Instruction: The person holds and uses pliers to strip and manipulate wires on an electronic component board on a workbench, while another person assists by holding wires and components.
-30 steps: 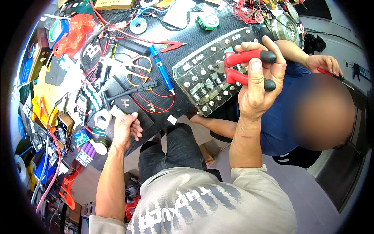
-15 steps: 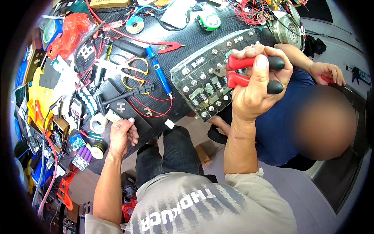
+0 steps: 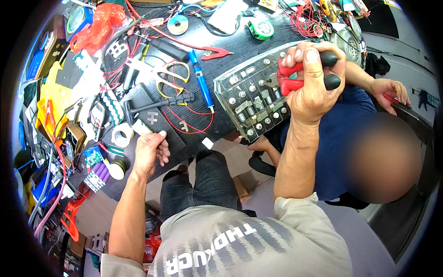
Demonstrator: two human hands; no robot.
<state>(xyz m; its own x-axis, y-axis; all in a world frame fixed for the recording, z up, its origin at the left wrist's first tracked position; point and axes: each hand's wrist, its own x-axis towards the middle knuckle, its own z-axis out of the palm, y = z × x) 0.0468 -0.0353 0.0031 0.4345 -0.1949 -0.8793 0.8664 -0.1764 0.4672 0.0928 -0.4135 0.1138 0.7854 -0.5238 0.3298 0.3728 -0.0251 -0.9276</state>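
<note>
My right hand [image 3: 310, 87] is wrapped round the handles of pliers [image 3: 291, 86], which are red with black ends. The pliers' metal jaws lie over a long block with a clear cover [image 3: 240, 107], which carries rows of small round metal posts. My fingers partly hide the pliers, and the jaw tips are hard to make out. On the table's near edge rests my left hand [image 3: 151, 151], thumb apart and fingers loosely curled, with nothing seen in it. Close to it lie a dark flat mat [image 3: 168, 147], a white tape roll [image 3: 122, 135] and a black hammer-shaped tool [image 3: 159, 104].
Yellow-handled scissors [image 3: 173, 76], a blue pen-like tool [image 3: 200, 83], red clip leads [image 3: 214, 54] and a green tape measure [image 3: 260, 28] lie on the table. Tangled wires and parts crowd the left. At right sits another person in blue [image 3: 339, 138], a red-handled item in one hand.
The view has shifted, so the table's things appear farther right. My right hand has moved slightly up and right with the pliers, their handle ends a little closer together. My left hand stays at the edge.
</note>
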